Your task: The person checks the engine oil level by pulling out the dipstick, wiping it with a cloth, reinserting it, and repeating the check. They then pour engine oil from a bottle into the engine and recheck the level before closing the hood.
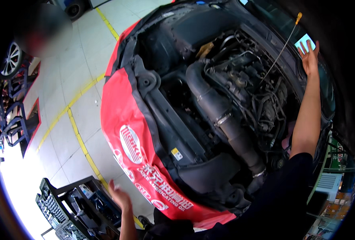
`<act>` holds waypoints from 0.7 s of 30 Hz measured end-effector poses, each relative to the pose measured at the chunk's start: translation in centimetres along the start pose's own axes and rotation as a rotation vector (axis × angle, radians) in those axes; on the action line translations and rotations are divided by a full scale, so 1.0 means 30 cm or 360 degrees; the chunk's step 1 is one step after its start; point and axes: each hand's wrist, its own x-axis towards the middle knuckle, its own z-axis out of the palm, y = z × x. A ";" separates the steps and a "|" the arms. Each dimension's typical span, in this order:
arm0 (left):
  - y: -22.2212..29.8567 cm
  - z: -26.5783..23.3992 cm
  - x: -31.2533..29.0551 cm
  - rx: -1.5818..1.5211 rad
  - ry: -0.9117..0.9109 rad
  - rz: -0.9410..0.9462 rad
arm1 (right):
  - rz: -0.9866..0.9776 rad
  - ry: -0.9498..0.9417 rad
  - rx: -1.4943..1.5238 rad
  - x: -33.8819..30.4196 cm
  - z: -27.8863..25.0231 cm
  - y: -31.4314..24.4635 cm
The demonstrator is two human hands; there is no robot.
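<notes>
My right hand (310, 60) reaches over the far right of the engine bay toward the base of the windshield, fingers spread. A pale, bright sheet (305, 42) lies at its fingertips; whether they press on it I cannot tell. Just left of that hand, a dipstick with a yellow handle (299, 17) slants up out of the engine (241, 76). My left hand (120, 197) is low at the left, slightly blurred, fingers stretched and apart, holding nothing visible. It hovers between the red fender cover (119, 100) and a tool cart (90, 184).
A thick black intake pipe (213, 105) with metal clamps crosses the engine bay. Sockets sit in a dark tray (51, 206) by the cart. Yellow lines (76, 134) mark the tiled floor. A wheel (12, 60) and dark metal frames (15, 124) stand at the far left.
</notes>
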 end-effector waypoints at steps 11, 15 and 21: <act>0.155 0.553 0.094 0.0959 0.0299 0.0297 | -0.0344 0.0099 -0.0746 0.517 0.118 0.024; 0.146 0.565 0.108 0.0943 0.0304 0.0251 | -0.0234 0.0007 -0.0840 0.273 0.134 0.177; 0.148 0.557 0.106 0.0933 0.0299 0.0270 | -0.0109 -0.0568 -0.2294 -0.296 0.136 0.467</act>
